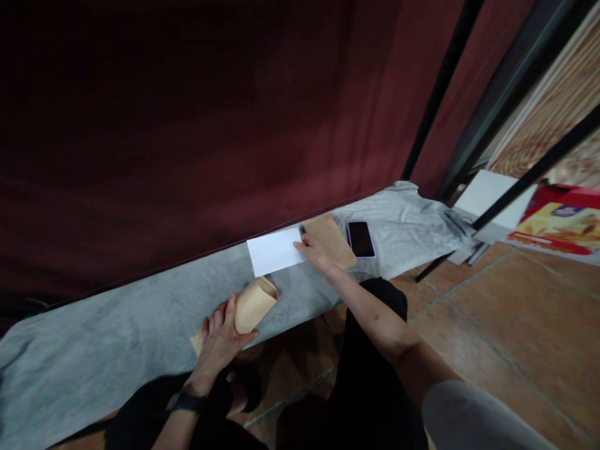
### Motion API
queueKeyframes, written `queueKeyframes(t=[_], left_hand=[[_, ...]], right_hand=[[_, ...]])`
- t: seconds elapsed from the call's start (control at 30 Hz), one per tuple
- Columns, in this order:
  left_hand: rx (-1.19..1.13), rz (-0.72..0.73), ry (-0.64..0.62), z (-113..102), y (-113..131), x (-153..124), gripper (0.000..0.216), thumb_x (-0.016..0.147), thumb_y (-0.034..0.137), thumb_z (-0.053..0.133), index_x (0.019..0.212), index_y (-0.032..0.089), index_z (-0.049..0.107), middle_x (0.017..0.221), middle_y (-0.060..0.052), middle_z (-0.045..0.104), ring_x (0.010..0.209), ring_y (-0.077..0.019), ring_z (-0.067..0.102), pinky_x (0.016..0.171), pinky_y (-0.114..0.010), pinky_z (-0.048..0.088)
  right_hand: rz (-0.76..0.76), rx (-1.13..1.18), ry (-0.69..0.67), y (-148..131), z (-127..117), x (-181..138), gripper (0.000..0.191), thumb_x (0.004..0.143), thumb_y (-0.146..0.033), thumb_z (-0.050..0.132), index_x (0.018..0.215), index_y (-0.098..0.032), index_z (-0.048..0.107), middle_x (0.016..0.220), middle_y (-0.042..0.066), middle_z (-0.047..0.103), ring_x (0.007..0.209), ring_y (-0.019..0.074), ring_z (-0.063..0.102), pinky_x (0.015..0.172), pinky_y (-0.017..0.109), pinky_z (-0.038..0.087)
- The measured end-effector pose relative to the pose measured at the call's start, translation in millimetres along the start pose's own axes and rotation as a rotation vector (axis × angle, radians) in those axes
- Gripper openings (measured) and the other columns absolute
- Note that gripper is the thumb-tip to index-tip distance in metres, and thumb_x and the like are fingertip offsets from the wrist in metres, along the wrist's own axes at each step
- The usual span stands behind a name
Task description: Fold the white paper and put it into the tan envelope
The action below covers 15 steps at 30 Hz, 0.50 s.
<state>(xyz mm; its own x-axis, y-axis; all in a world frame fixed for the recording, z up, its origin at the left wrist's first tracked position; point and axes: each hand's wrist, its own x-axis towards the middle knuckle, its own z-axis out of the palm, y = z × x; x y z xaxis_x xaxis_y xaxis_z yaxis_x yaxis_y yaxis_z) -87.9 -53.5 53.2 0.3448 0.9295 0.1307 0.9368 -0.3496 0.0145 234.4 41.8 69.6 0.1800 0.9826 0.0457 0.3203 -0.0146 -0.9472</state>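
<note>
My left hand (220, 337) is wrapped round a brown paper envelope (253, 307), squeezing it so that its mouth bulges apart toward the right. Part of the envelope is hidden under the fingers. In my right hand (313, 251) the right edge of a white sheet of paper (274, 251) is pinched between thumb and fingers. The sheet is just above the envelope's mouth, and whether they touch I cannot tell. A second brown envelope (335, 240) lies flat beneath and beside my right hand. Beside it is a dark-screened phone (360, 239).
The long, narrow bench (117, 331) is covered with grey cloth and runs along a dark red curtain (281, 125). Black metal poles (440, 94) rise at the right. A red and yellow box (557, 219) stands over the tiled floor (515, 312). My knees are close to the bench.
</note>
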Motion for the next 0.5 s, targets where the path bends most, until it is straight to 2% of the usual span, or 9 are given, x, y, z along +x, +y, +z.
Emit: queueKeyframes(t=[0.1, 0.17, 0.33, 0.5], left_hand=[[-0.019, -0.032, 0.009, 0, 0, 0, 0.109, 0.075, 0.049, 0.069, 0.155, 0.020, 0.002, 0.138, -0.016, 0.045, 0.126, -0.0351, 0.045, 0.109, -0.051, 0.026], [-0.031, -0.045, 0.027, 2, -1, 0, 0.111, 0.074, 0.051, 0.070, 0.155, 0.020, 0.001, 0.138, -0.016, 0.044, 0.127, -0.0351, 0.044, 0.109, -0.050, 0.026], [-0.057, -0.083, 0.075, 9, -6, 0, 0.115, 0.073, 0.054, 0.071, 0.156, 0.020, -0.002, 0.138, -0.016, 0.044, 0.127, -0.0347, 0.044, 0.109, -0.050, 0.027], [-0.055, -0.089, 0.105, 11, -9, -2, 0.116, 0.073, 0.054, 0.072, 0.156, 0.019, -0.002, 0.139, -0.017, 0.042, 0.128, -0.0361, 0.042, 0.110, -0.052, 0.026]], right_hand=[[0.014, 0.281, -0.044, -1, 5, -6, 0.012, 0.085, -0.033, 0.053, 0.083, -0.022, 0.050, 0.068, -0.005, 0.051, 0.065, 0.0119, 0.049, 0.060, 0.022, 0.039], [0.012, 0.363, -0.072, -1, 8, -10, 0.014, 0.081, -0.034, 0.057, 0.080, -0.022, 0.049, 0.067, -0.006, 0.052, 0.064, 0.0116, 0.048, 0.060, 0.022, 0.038], [-0.059, 0.305, -0.082, 1, 8, -12, 0.017, 0.076, -0.036, 0.058, 0.077, -0.022, 0.049, 0.068, -0.005, 0.052, 0.064, 0.0121, 0.046, 0.059, 0.023, 0.035], [-0.090, 0.276, 0.009, 3, 2, -10, 0.020, 0.076, -0.040, 0.056, 0.076, -0.023, 0.047, 0.068, -0.005, 0.050, 0.065, 0.0128, 0.045, 0.060, 0.023, 0.035]])
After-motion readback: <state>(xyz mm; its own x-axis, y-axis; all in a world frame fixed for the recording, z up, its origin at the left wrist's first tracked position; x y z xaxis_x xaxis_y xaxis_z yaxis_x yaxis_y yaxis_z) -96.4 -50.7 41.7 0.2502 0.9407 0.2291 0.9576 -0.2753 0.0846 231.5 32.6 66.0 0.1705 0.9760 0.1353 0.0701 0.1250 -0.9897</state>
